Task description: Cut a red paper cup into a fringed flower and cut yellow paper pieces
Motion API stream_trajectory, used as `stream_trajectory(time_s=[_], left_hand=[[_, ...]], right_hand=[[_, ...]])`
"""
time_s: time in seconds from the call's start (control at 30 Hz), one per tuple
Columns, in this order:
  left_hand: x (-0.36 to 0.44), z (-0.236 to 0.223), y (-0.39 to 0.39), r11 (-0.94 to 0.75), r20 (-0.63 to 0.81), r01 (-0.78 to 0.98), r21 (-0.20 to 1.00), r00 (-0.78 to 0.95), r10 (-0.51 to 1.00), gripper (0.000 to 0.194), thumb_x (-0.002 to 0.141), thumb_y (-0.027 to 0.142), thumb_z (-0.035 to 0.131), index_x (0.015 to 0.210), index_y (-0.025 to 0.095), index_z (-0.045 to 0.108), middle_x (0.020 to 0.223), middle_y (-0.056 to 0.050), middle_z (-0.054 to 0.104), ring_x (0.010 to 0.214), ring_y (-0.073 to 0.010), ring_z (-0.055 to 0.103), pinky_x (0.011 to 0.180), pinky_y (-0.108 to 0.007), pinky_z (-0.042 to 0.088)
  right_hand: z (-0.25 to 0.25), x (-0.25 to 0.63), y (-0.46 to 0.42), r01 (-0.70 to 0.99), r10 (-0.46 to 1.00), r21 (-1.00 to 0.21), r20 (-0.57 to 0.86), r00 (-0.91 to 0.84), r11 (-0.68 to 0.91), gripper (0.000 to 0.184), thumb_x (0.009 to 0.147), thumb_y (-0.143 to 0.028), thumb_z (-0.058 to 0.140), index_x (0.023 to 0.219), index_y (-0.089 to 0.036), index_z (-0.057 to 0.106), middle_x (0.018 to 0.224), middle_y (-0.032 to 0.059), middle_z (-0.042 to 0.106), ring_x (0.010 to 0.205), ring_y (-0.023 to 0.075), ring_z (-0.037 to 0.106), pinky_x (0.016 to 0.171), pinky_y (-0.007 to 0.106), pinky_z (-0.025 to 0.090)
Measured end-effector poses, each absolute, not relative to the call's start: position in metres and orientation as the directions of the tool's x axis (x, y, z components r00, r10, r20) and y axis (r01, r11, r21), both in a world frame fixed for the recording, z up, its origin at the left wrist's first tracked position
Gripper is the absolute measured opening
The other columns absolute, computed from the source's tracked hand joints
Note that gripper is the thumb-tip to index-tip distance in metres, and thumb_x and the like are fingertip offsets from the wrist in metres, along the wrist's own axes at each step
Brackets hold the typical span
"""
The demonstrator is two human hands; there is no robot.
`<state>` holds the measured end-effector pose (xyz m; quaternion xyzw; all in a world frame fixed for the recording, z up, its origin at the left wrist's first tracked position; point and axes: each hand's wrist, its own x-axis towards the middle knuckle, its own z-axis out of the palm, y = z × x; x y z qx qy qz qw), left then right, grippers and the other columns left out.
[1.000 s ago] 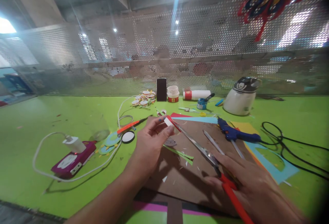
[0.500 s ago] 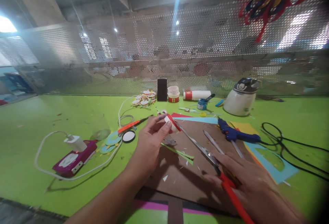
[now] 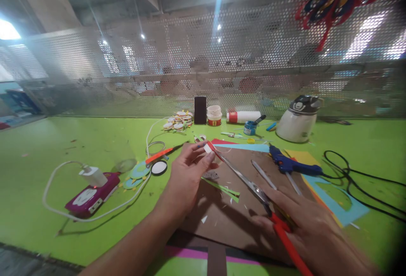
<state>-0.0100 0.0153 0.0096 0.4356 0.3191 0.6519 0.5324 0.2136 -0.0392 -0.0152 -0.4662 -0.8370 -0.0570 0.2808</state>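
Note:
My left hand (image 3: 187,174) pinches a small red and white paper piece (image 3: 209,147) over a brown cardboard sheet (image 3: 222,217). My right hand (image 3: 304,225) grips red-handled scissors (image 3: 253,189), whose long metal blades reach up to the paper piece. Green paper strips (image 3: 223,189) and small white scraps lie on the cardboard between my hands.
On the green table (image 3: 47,140) lie a blue glue gun (image 3: 290,165) with a black cord (image 3: 349,174), a white jug (image 3: 298,119), a phone (image 3: 199,110), small tubs (image 3: 214,115), a white tube (image 3: 242,116), a purple power strip (image 3: 89,198) with charger, coloured paper sheets (image 3: 333,195). A perforated metal screen (image 3: 203,56) stands behind.
My left hand has turned the paper piece slightly between its fingers. The scissors and my right hand have hardly moved.

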Motion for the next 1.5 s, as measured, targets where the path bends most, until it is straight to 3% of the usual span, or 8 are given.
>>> stream_trajectory(time_s=[0.13, 0.23, 0.63, 0.83, 1.0, 1.2, 1.4, 1.5], left_hand=[[-0.0103, 0.0082, 0.0152, -0.259, 0.263, -0.418, 0.871, -0.048, 0.964, 0.022, 0.079, 0.026, 0.075, 0.099, 0.021, 0.069, 0.098, -0.005, 0.074, 0.087, -0.0174, 0.068, 0.083, -0.037, 0.055], [-0.0095, 0.0084, 0.0146, -0.256, 0.257, -0.426, 0.867, -0.057, 0.965, 0.022, 0.079, 0.025, 0.075, 0.099, 0.021, 0.069, 0.097, -0.005, 0.074, 0.087, -0.0176, 0.068, 0.084, -0.037, 0.054], [-0.0086, 0.0163, 0.0142, -0.223, 0.194, -0.436, 0.872, -0.11, 0.975, 0.027, 0.077, 0.03, 0.076, 0.1, 0.017, 0.07, 0.1, -0.009, 0.074, 0.089, -0.0208, 0.068, 0.083, -0.039, 0.054], [-0.0095, 0.0114, 0.0154, -0.243, 0.229, -0.421, 0.874, -0.086, 0.97, 0.026, 0.077, 0.029, 0.076, 0.1, 0.018, 0.07, 0.102, -0.007, 0.073, 0.089, -0.0188, 0.068, 0.086, -0.037, 0.054], [-0.0094, 0.0105, 0.0145, -0.217, 0.211, -0.424, 0.879, -0.063, 0.975, 0.025, 0.077, 0.028, 0.076, 0.1, 0.018, 0.071, 0.104, -0.007, 0.073, 0.089, -0.0184, 0.069, 0.088, -0.037, 0.053], [-0.0094, 0.0118, 0.0141, -0.214, 0.202, -0.435, 0.875, -0.074, 0.977, 0.023, 0.076, 0.026, 0.077, 0.097, 0.018, 0.072, 0.101, -0.007, 0.074, 0.089, -0.0179, 0.069, 0.088, -0.036, 0.052], [-0.0103, 0.0103, 0.0149, -0.213, 0.208, -0.442, 0.871, -0.061, 0.976, 0.021, 0.077, 0.026, 0.077, 0.096, 0.018, 0.072, 0.102, -0.007, 0.074, 0.092, -0.0185, 0.068, 0.091, -0.038, 0.052], [-0.012, 0.0111, 0.0156, -0.212, 0.201, -0.429, 0.878, -0.07, 0.977, 0.026, 0.076, 0.027, 0.078, 0.099, 0.017, 0.07, 0.103, -0.007, 0.074, 0.093, -0.0193, 0.068, 0.092, -0.039, 0.051]], right_hand=[[-0.0107, 0.2108, -0.0408, 0.791, 0.762, -0.224, 0.505, -0.405, 0.569, 0.019, 0.092, -0.044, 0.057, 0.1, -0.028, 0.061, 0.081, -0.0007, 0.071, 0.065, 0.0163, 0.067, 0.054, 0.024, 0.053], [-0.0104, 0.2097, -0.0433, 0.785, 0.764, -0.237, 0.503, -0.404, 0.572, 0.018, 0.092, -0.044, 0.057, 0.095, -0.027, 0.061, 0.077, -0.0009, 0.07, 0.063, 0.0157, 0.066, 0.053, 0.024, 0.052], [-0.0146, 0.2108, -0.0393, 0.816, 0.774, -0.201, 0.497, -0.392, 0.542, 0.022, 0.093, -0.045, 0.054, 0.103, -0.026, 0.061, 0.086, 0.0023, 0.072, 0.071, 0.0184, 0.067, 0.06, 0.028, 0.054], [-0.0165, 0.2114, -0.0407, 0.839, 0.768, -0.148, 0.508, -0.39, 0.524, 0.04, 0.092, -0.047, 0.055, 0.128, -0.027, 0.053, 0.107, 0.0063, 0.071, 0.081, 0.0201, 0.07, 0.063, 0.029, 0.057], [-0.0169, 0.2134, -0.0402, 0.838, 0.773, -0.159, 0.503, -0.387, 0.522, 0.03, 0.093, -0.048, 0.053, 0.114, -0.027, 0.059, 0.093, 0.0042, 0.073, 0.073, 0.0202, 0.069, 0.057, 0.029, 0.056], [-0.0164, 0.2139, -0.0407, 0.834, 0.766, -0.155, 0.51, -0.392, 0.53, 0.038, 0.094, -0.047, 0.053, 0.127, -0.028, 0.053, 0.105, 0.006, 0.074, 0.083, 0.0214, 0.072, 0.064, 0.03, 0.057], [-0.0144, 0.2129, -0.0398, 0.803, 0.773, -0.21, 0.485, -0.409, 0.557, 0.021, 0.094, -0.044, 0.055, 0.105, -0.027, 0.059, 0.083, -0.0008, 0.072, 0.067, 0.0166, 0.067, 0.056, 0.026, 0.052], [-0.0126, 0.2124, -0.0394, 0.814, 0.786, -0.222, 0.483, -0.386, 0.537, 0.022, 0.094, -0.045, 0.053, 0.094, -0.025, 0.062, 0.08, 0.0008, 0.071, 0.064, 0.0168, 0.065, 0.055, 0.027, 0.052]])
